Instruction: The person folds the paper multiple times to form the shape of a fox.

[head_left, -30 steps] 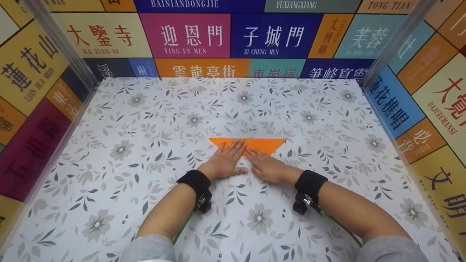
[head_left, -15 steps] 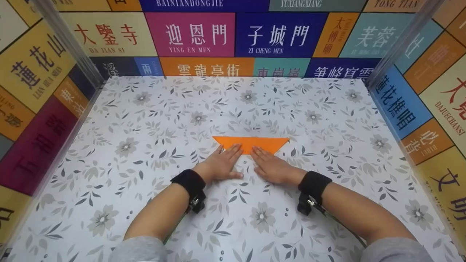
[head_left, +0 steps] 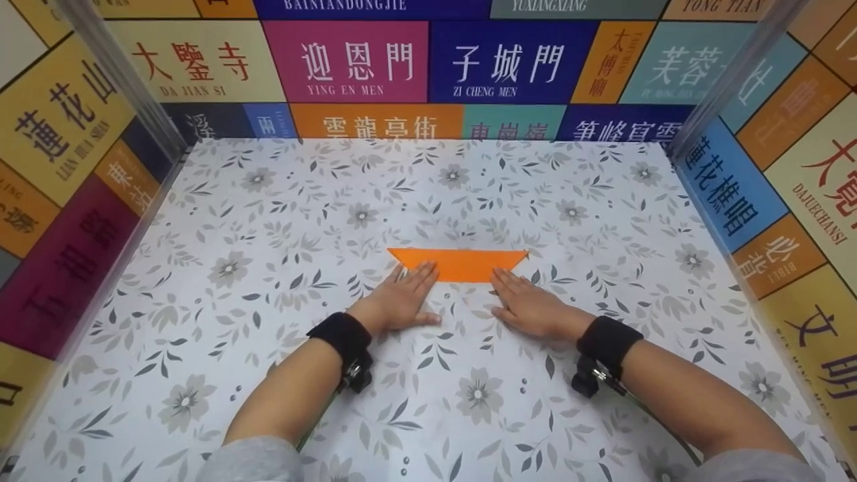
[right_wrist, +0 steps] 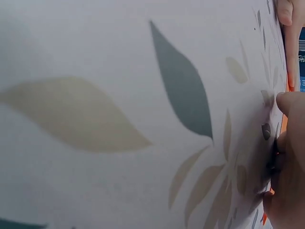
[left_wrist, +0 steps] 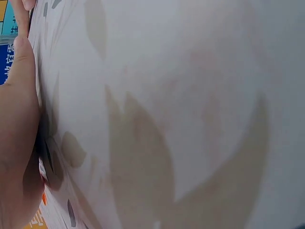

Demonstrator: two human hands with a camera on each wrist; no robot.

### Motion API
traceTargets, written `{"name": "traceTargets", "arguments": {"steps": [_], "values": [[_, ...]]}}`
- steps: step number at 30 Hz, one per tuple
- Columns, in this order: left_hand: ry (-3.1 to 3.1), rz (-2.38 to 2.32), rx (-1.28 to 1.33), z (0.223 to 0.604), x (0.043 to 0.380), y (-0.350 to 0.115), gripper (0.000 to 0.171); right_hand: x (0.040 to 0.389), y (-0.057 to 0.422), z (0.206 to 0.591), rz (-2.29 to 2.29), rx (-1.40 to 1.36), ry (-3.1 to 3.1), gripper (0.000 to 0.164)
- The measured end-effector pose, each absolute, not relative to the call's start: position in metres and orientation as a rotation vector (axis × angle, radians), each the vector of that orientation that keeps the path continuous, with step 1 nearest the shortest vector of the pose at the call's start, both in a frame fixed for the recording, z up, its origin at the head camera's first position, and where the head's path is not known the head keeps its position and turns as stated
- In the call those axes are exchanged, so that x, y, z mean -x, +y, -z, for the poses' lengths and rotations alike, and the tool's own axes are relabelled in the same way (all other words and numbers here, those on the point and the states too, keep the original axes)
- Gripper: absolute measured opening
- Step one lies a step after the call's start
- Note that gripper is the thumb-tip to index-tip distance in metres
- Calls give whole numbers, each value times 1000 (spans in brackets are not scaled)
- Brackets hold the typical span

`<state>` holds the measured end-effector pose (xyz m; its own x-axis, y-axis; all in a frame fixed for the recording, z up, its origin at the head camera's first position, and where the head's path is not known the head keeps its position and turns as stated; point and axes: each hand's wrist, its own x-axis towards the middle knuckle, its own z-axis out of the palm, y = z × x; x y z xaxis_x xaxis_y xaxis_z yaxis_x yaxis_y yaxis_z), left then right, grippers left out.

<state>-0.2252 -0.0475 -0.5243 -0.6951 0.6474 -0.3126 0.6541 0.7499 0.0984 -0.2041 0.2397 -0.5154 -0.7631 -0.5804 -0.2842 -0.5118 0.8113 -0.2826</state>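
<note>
A folded piece of orange paper point(head_left: 465, 265) lies flat on the table, its long straight edge at the back and pointed corners at both sides. My left hand point(head_left: 400, 299) presses the left part of its front edge with straight fingers, thumb stretched to the right. On the right part rest the straight fingertips of my right hand point(head_left: 532, 304). The middle of the paper shows between the hands. In the left wrist view the left hand point(left_wrist: 18, 119) fills the left edge; the right wrist view has the right hand point(right_wrist: 290, 148) at its right edge, with a sliver of orange beside it.
A white cloth with grey flowers and leaves point(head_left: 301, 221) covers the table. Panels with coloured lettered blocks point(head_left: 345, 63) stand along the back and both sides. Each wrist wears a black band point(head_left: 609, 343) with a small camera.
My right hand has slid rightward along the paper, away from the left hand. The left hand has shifted slightly left, so more of the paper's middle shows.
</note>
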Motion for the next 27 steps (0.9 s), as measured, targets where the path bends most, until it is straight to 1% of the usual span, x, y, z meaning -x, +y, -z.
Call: {"name": "traceTargets", "arguments": {"steps": [19,27], "values": [[2631,58,-953,517,223,-57,96,207,241,513,247,806,2624,72],[2656,23,-860,517,223,-38,98,204,238,515,249,809,2627,72]]}}
